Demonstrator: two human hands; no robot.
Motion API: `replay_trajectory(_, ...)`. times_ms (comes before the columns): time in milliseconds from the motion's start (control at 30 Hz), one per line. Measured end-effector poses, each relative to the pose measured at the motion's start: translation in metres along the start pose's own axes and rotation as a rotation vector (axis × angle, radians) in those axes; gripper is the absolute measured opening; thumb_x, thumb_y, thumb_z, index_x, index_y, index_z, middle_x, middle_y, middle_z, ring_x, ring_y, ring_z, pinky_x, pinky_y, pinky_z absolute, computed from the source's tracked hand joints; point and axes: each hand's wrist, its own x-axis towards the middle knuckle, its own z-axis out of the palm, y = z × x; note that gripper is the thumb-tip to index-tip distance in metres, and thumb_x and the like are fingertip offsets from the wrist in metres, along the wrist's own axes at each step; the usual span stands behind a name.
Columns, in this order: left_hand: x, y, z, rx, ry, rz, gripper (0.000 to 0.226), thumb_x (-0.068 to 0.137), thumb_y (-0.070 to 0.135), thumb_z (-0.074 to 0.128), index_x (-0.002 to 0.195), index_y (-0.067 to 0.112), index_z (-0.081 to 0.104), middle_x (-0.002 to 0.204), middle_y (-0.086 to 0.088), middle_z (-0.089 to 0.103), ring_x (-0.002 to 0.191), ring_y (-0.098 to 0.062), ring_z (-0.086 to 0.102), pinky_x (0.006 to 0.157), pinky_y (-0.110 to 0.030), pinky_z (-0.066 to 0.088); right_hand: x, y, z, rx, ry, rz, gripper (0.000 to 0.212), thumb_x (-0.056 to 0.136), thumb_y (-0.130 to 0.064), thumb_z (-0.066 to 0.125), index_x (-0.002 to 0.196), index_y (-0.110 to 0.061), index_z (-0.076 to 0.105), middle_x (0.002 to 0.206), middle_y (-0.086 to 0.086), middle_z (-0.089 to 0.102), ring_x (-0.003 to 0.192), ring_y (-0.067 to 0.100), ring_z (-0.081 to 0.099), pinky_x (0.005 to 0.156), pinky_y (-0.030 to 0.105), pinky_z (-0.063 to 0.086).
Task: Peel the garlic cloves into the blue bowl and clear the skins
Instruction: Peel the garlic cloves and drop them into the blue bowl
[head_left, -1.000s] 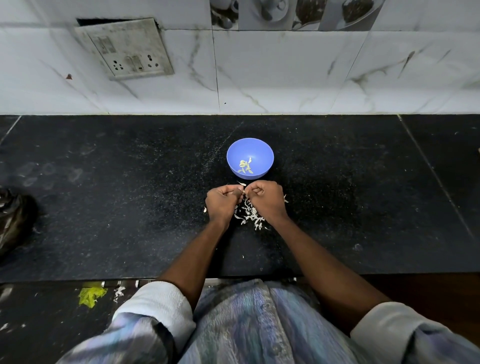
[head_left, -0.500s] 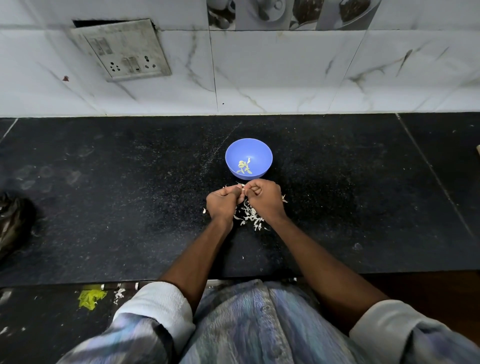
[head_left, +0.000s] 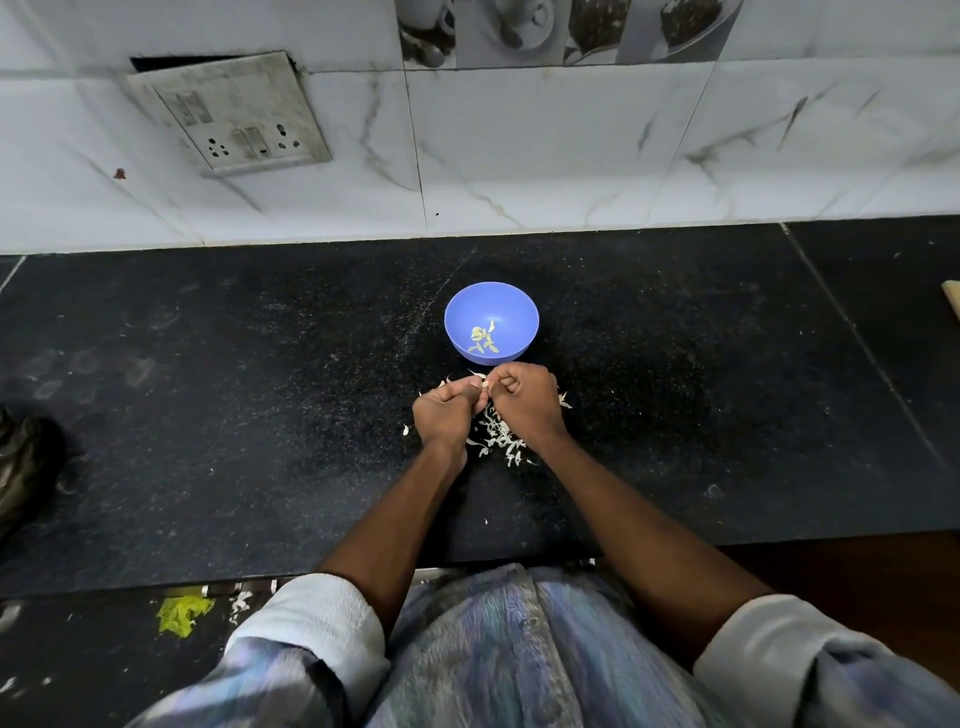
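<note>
Leaning over the edge: a person's lap in a blue-streaked garment with two pale rolled sleeves, bare forearms reaching forward onto the surface (head_left: 208, 415), which is black speckled stone.
Floor at lower left: a yellow-green scrap (head_left: 182, 614) and a few white flecks lie below the surface's front edge.
Garlic skins (head_left: 496, 439): a loose white pile on the surface between and just behind the two wrists, with stray pieces to either side of the hands.
Left hand (head_left: 449, 410): knuckles up, fingers curled in, thumb tip pressed toward the other hand; it pinches a small pale piece.
Right hand (head_left: 527, 397): fingers curled under, touching the left at the fingertips, sharing the pinch.
Garlic clove (head_left: 486, 384): only a sliver of white shows where the fingertips meet; it looks like a clove being peeled, though too little is visible to be certain.
Blue bowl (head_left: 511, 306): upright on the surface just beyond the hands, not touching them.
Peeled cloves (head_left: 483, 339): a few small yellowish pieces lie on the bowl's bottom, toward its near side.
Dark bundle (head_left: 23, 467): crumpled at the surface's far left edge, well apart from the bowl.
Wall: white marble-patterned tiles behind the surface, with a grimy switch-and-socket plate (head_left: 234, 117) hanging tilted at upper left.
</note>
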Motion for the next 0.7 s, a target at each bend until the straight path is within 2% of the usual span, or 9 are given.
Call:
replay_trajectory(100, -0.001, 0.002, 0.001, -0.018, -0.017, -0.006, 0.015, 0.095, -0.008, 0.067, 0.091, 0.001, 0.078, 0.082, -0.013, 0.078, 0.069, -0.013, 0.071, 0.072, -0.021, 0.062, 0.001, 0.001, -0.001, 0.046, 0.002, 0.019, 0.015, 0.081, -0.005, 0.065, 0.077, -0.016, 0.075, 0.068, -0.007, 0.074, 0.067, 0.005, 0.072, 0.072, 0.031, 0.062)
replay_trajectory(233, -0.002, 0.003, 0.0, -0.038, -0.048, -0.013, 0.014, 0.096, -0.008, 0.066, 0.093, 0.0, 0.078, 0.085, -0.013, 0.078, 0.069, -0.01, 0.073, 0.069, -0.017, 0.06, 0.004, 0.003, 0.0, 0.176, -0.017, 0.08, 0.017, 0.08, 0.0, 0.064, 0.079, -0.013, 0.076, 0.072, -0.001, 0.076, 0.072, 0.015, 0.076, 0.078, 0.039, 0.064)
replay_trajectory(433, -0.003, 0.008, 0.0, -0.06, -0.038, -0.037, 0.009, 0.094, -0.006, 0.071, 0.099, -0.002, 0.077, 0.085, -0.009, 0.079, 0.067, -0.009, 0.073, 0.065, -0.015, 0.059, -0.002, 0.003, -0.001, 0.22, -0.029, 0.025, 0.009, 0.086, -0.002, 0.073, 0.089, -0.009, 0.077, 0.078, -0.001, 0.077, 0.074, 0.011, 0.075, 0.074, 0.026, 0.062)
replay_trajectory(533, -0.002, 0.007, -0.001, -0.052, -0.068, -0.054, 0.014, 0.096, -0.006, 0.066, 0.104, -0.004, 0.077, 0.092, -0.013, 0.08, 0.074, -0.01, 0.075, 0.068, -0.015, 0.059, -0.001, 0.004, -0.003, 0.231, -0.02, 0.009, 0.008, 0.088, -0.002, 0.075, 0.089, -0.01, 0.077, 0.079, -0.001, 0.076, 0.071, 0.005, 0.071, 0.071, 0.022, 0.059)
replay_trajectory(600, -0.001, 0.008, -0.002, -0.075, -0.083, -0.111, 0.017, 0.097, -0.007, 0.063, 0.105, -0.002, 0.078, 0.092, -0.011, 0.08, 0.075, -0.01, 0.075, 0.069, -0.015, 0.06, -0.002, 0.005, -0.004, 0.306, -0.04, 0.03, 0.008, 0.088, -0.001, 0.076, 0.09, -0.008, 0.077, 0.077, 0.0, 0.076, 0.07, 0.007, 0.07, 0.068, 0.023, 0.058)
replay_trajectory(700, 0.002, 0.011, -0.004, -0.116, -0.119, -0.261, 0.022, 0.101, -0.003, 0.06, 0.106, 0.01, 0.077, 0.081, 0.002, 0.078, 0.072, -0.005, 0.069, 0.068, -0.015, 0.06, -0.005, 0.003, -0.005, 0.48, -0.071, 0.103, 0.007, 0.088, 0.003, 0.076, 0.094, -0.001, 0.077, 0.077, 0.002, 0.076, 0.069, 0.006, 0.069, 0.065, 0.019, 0.055)
